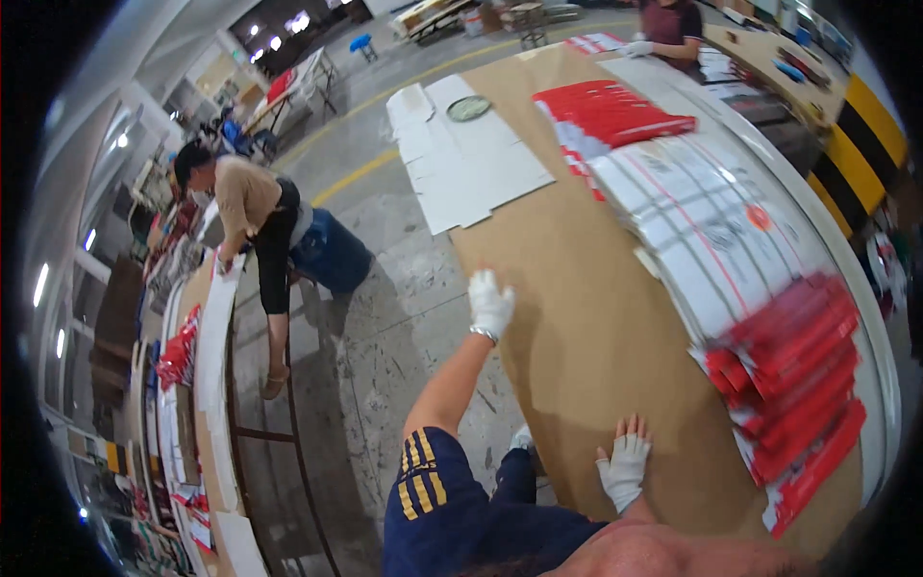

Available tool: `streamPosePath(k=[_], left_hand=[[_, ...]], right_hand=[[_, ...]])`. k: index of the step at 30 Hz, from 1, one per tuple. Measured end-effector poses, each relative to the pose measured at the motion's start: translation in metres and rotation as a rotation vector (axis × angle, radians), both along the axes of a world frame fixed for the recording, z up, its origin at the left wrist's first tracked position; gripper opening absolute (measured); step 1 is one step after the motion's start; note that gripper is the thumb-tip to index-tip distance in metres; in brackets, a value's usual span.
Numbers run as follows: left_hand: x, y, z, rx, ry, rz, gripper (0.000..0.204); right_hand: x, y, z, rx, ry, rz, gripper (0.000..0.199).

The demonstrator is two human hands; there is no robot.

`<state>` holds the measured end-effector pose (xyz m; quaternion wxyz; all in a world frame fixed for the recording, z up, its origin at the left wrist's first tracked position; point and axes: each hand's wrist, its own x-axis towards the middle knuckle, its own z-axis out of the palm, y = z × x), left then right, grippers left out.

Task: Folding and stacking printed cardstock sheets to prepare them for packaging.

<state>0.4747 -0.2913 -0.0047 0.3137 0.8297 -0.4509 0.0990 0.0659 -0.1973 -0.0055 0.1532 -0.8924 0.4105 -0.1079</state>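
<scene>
Left hand (489,303) in a white glove, fingers loosely curled at the left edge of the large brown cardboard sheet (586,337); whether the grip pinches that edge, impossible to tell. Right hand (625,468), also gloved, fingertips bare, spread flat and wide on the near part of the same sheet, holding nothing. Sheet lying flat on the long table (870,317), long axis running away from the body toward the far end, near edge close to the torso, left edge overhanging the concrete floor (404,288).

Just right of the hands, along the sheet's right side, a row of overlapped flat packages: red ones (793,385) nearest, blurred; then white ones with thin red lines and a round orange sticker (711,221); then a red stack (611,111) farther off. Nothing between hands and sheet.

At the far left of the sheet, white flattened cartons (466,163) with a round dark-rimmed disc (468,108) on top. At the far end of the table, another person's gloved hand (635,48). Across the aisle to the left, a person in a tan top (250,207) bent over a second table (216,356) beside a blue bin (332,252).
</scene>
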Motion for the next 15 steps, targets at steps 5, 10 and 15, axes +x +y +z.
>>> streamPosePath(k=[5,10,15], left_hand=[[0.247,-0.045,-0.026,-0.046,0.409,0.424,0.070],[0.379,-0.115,-0.039,-0.442,1.054,0.498,0.066],[0.437,-0.173,-0.046,-0.553,1.185,0.387,0.057]], right_hand=[[0.133,-0.121,-0.010,-0.126,0.181,0.002,0.073],[0.159,-0.157,0.005,0.004,0.159,0.011,0.074],[0.159,-0.160,0.008,0.060,0.220,0.008,0.070]])
